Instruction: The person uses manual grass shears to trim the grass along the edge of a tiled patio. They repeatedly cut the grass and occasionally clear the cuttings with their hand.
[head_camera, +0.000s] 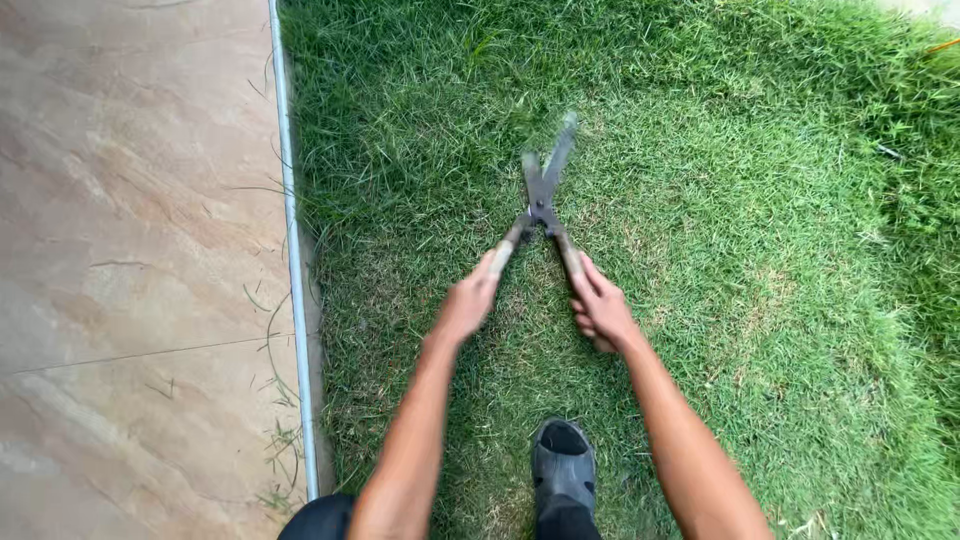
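The garden shears (543, 195) sit at the centre of the frame, blades crossed and slightly parted over the grass (720, 260), tips pointing toward the top. My left hand (466, 303) has its fingers wrapped around the left handle and my right hand (602, 308) grips the right handle. My dark sandal (563, 468) stands on the lawn at bottom centre, and a metal edging strip (292, 250) separates the grass from the tan stone paving (130, 250) on the left.

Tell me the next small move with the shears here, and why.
Probably bring the two hands together to close the shears. The left hand and right hand each grip a handle, spread apart, and the blades stand open in a V low over the grass, so blades of grass likely sit between them.
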